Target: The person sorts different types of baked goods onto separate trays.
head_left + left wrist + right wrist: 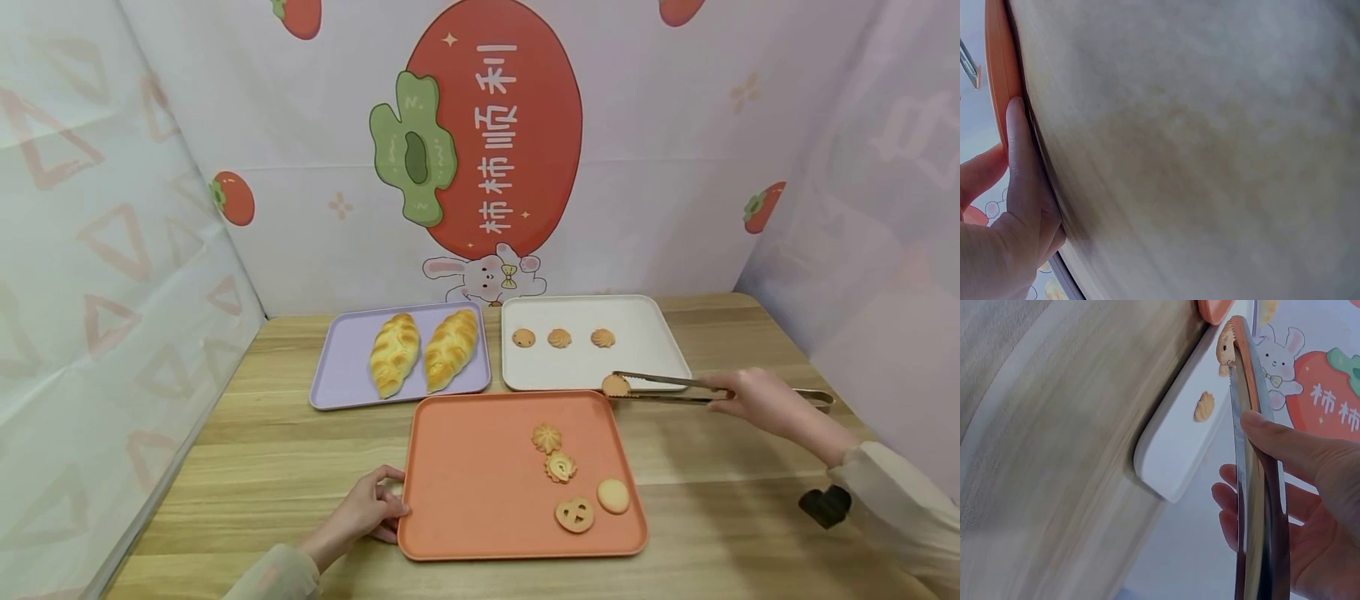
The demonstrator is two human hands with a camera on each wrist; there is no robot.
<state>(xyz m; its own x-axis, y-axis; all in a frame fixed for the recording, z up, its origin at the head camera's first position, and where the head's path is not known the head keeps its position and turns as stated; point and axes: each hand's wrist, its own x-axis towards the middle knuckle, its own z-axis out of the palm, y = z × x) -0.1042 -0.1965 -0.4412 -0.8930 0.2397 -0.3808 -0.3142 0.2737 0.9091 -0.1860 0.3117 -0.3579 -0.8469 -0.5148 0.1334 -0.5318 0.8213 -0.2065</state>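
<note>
My right hand (757, 403) grips metal tongs (1250, 487). Between the tong tips is a small round cookie (617, 386), over the near edge of the white tray (592, 367), by the corner of the orange tray (480, 475). On the white tray sit a dotted round cookie (523, 337) and two swirled cookies (559, 337). My left hand (367, 507) holds the orange tray's left rim, thumb and finger at the edge. Toward that tray's right side lie a flower cookie (547, 437), a ring cookie (560, 467), a pretzel-shaped cookie (575, 516) and an oval cookie (613, 496).
A lilac tray (345, 362) at the back left bears two loaf-like breads (395, 354). The trays stand close together on a wooden table (300, 442). Printed cloth walls (637, 167) rise behind the table and at both sides.
</note>
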